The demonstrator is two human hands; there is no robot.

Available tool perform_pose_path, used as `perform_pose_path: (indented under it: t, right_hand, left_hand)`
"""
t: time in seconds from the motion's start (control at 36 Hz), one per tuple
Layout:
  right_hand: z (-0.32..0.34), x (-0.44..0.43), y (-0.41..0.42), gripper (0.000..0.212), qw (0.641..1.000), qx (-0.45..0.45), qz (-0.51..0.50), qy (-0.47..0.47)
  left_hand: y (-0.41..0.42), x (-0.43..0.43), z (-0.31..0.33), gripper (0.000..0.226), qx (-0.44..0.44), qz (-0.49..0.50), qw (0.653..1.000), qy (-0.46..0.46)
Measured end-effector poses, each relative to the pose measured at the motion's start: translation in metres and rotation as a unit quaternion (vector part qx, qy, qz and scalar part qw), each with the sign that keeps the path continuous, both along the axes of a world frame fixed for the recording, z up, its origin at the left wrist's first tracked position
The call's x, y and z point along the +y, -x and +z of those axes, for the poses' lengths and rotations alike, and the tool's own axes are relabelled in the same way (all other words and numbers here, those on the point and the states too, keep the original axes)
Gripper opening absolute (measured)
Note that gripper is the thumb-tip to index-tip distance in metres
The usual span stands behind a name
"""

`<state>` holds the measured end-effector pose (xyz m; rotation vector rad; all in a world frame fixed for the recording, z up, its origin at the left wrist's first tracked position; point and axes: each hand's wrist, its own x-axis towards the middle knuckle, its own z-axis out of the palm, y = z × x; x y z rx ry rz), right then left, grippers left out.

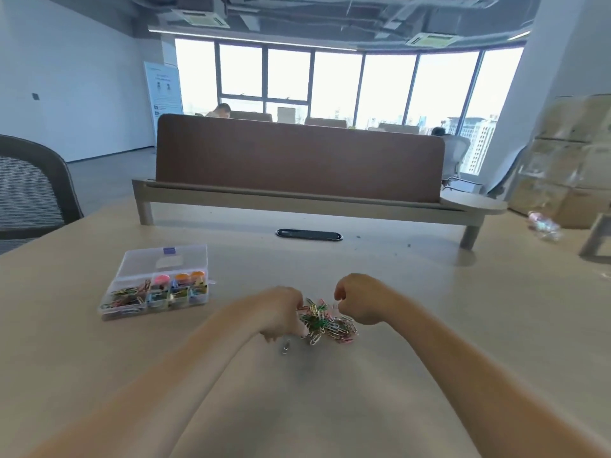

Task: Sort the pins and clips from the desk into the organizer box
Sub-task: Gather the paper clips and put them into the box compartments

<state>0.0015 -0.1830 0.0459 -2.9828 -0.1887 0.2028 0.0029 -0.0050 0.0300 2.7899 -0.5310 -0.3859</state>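
The organizer box [155, 285] is partly filled, yet a pile of paper clips [327, 322] lies on the desk [446, 325], the left hand [281, 312] pinching into it, the right hand [360, 300] curled, its hold unclear.

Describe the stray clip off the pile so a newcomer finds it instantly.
On the pale desk, find the heap of coloured paper clips between the left hand and the right hand. Just left of the heap, nearer the camera, lies one small clip: silvery, alone, not touching the heap.

Open-plan office: pale desk [396, 292] with brown divider screen [297, 157], mesh chair [29, 190] left, far window wall [330, 84], ceiling ducts [330, 14].
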Motion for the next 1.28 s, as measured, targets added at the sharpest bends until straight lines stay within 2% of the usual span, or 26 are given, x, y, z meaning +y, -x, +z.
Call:
perform_pose_path:
  t: [0.11, 0.19, 0.28, 0.36, 0.5, 0.69, 0.81, 0.94, 1.03, 1.17, 1.28]
  right_hand:
    - [-0.02, -0.011, -0.004, 0.035, 0.998, 0.025, -0.022, 0.054]
    - [-0.03, -0.011, -0.004, 0.034, 0.998, 0.025, -0.019, 0.046]
    - [-0.034, -0.01, -0.007, 0.029, 1.0, 0.008, -0.011, 0.013]
    - [-0.036, -0.007, -0.009, 0.025, 1.0, -0.007, 0.003, -0.021]
    - [-0.038, 0.0, -0.012, 0.022, 0.999, -0.009, 0.027, -0.041]
    - [-0.03, -0.001, 0.004, 0.04, 0.996, -0.011, 0.059, -0.069]
    - [-0.023, -0.009, 0.013, 0.043, 0.997, -0.017, 0.038, -0.071]
    - [-0.018, -0.022, 0.02, 0.044, 0.999, 0.023, 0.024, -0.014]
    - [-0.016, -0.022, 0.024, 0.022, 0.997, 0.056, 0.034, 0.04]
    - [-0.023, -0.017, 0.022, 0.046, 0.997, 0.05, 0.026, 0.044]
    - [-0.029, -0.012, 0.018, 0.041, 0.999, 0.021, 0.024, 0.024]
  left_hand:
    - [-0.005, -0.012, -0.013, 0.04, -0.052, 0.005, 0.997, -0.061]
    - [-0.013, -0.018, -0.02, 0.04, -0.084, 0.012, 0.993, -0.078]
    - [-0.024, -0.02, -0.028, 0.034, -0.113, 0.003, 0.992, -0.056]
    - [-0.028, -0.024, -0.033, 0.03, -0.093, -0.012, 0.995, -0.018]
    - [-0.023, -0.025, -0.033, 0.035, -0.092, -0.054, 0.994, 0.027]
    - [-0.007, -0.015, -0.027, 0.033, -0.093, -0.062, 0.992, 0.05]
    - [0.001, -0.005, -0.017, 0.044, -0.103, -0.054, 0.991, 0.064]
    - [0.008, 0.008, -0.007, 0.05, -0.088, -0.072, 0.993, -0.012]
    - [0.012, 0.011, -0.003, 0.057, -0.061, -0.079, 0.993, -0.067]
    - [0.011, 0.014, -0.005, 0.069, -0.041, -0.08, 0.99, -0.112]
    - [0.006, 0.014, -0.011, 0.075, -0.045, -0.076, 0.992, -0.094]
